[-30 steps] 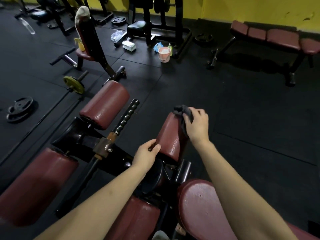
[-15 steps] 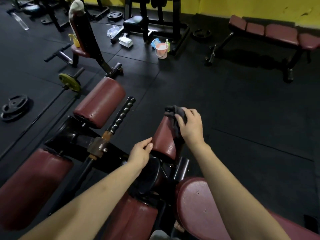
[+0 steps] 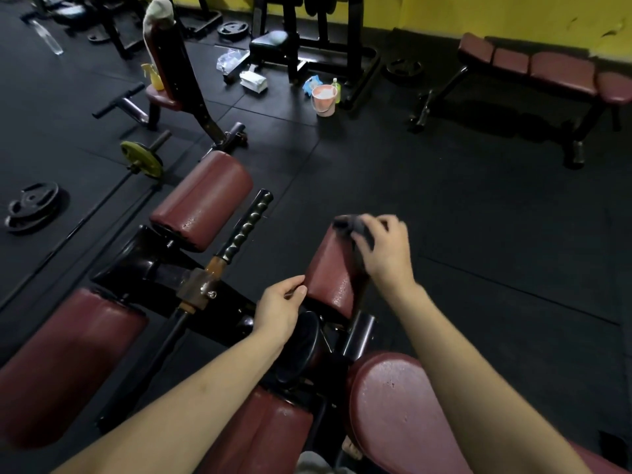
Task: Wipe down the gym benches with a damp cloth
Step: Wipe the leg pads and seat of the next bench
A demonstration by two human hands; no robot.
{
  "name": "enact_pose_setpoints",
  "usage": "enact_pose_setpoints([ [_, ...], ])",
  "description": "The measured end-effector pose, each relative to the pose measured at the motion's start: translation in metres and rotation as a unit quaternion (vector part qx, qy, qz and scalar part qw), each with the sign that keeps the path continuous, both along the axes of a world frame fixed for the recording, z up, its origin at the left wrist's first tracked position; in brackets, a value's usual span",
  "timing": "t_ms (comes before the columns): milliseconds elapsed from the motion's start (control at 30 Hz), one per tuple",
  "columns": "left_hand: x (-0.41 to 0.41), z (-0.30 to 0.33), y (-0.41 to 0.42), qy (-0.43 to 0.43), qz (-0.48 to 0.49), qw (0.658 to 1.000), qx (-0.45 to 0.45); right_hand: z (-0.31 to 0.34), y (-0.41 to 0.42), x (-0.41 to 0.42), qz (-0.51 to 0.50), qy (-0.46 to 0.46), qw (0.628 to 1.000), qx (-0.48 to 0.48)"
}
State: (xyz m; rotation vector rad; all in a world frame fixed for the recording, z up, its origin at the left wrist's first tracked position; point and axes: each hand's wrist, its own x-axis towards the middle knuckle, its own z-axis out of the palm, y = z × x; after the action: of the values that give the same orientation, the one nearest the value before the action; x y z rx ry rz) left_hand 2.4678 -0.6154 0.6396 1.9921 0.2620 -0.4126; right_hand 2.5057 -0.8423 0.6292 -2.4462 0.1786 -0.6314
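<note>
Grip of the right hand is clamped on a dark cloth, pressed on the maroon pad at frame centre. That pad's near left corner is touched by the left hand, fingers loosely curled, nothing held.

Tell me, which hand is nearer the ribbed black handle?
Left. The left hand rests at the pad's near edge, just right of the handle; the right hand is further right, holding the cloth.
</note>
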Motion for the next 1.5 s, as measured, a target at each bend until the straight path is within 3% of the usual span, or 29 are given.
enact_pose_setpoints([
  [133,-0.005,0.004,-0.002,-0.015,-0.011,0.999,0.031,0.012,-0.005,0.023,-0.026,0.039,0.999,0.007],
  [333,-0.005,-0.001,-0.002,-0.021,0.009,1.0,0.007,0.001,0.056,-0.073,0.145,-0.008,0.987,-0.065],
  [400,-0.006,0.0,-0.001,-0.019,0.014,1.0,0.003,0.002,0.05,-0.065,0.173,-0.004,0.981,-0.084],
  [567,-0.014,0.01,-0.004,-0.02,-0.007,0.999,0.036,0.012,0.001,0.022,0.045,0.013,0.998,-0.039],
  [667,-0.016,0.009,-0.01,-0.056,-0.045,0.994,0.078,0.014,0.004,0.018,0.001,0.027,1.0,0.003],
  [867,-0.002,0.0,-0.013,-0.05,-0.06,0.991,0.108,-0.014,0.054,-0.092,0.052,-0.02,0.997,0.046],
  [967,0.002,-0.005,-0.011,-0.032,-0.049,0.993,0.101,-0.016,0.035,-0.068,0.06,-0.021,0.998,0.022],
  [1133,0.007,-0.003,-0.004,0.011,-0.038,0.997,0.062,0.008,-0.002,0.007,-0.031,0.011,0.997,0.067],
  [1233,0.005,0.0,0.0,-0.009,-0.03,0.996,0.085,0.002,0.023,-0.025,-0.013,-0.008,0.999,0.042],
  [1367,-0.004,-0.007,0.002,0.002,-0.053,0.998,0.033,-0.018,0.063,-0.102,0.066,-0.028,0.997,0.036],
  [1433,-0.004,-0.008,0.002,0.001,-0.056,0.998,0.031,-0.019,0.051,-0.095,0.09,-0.03,0.995,0.023],
  [1500,-0.001,-0.008,0.001,0.015,-0.055,0.998,0.03,-0.016,0.026,-0.058,0.047,-0.032,0.998,0.014],
])
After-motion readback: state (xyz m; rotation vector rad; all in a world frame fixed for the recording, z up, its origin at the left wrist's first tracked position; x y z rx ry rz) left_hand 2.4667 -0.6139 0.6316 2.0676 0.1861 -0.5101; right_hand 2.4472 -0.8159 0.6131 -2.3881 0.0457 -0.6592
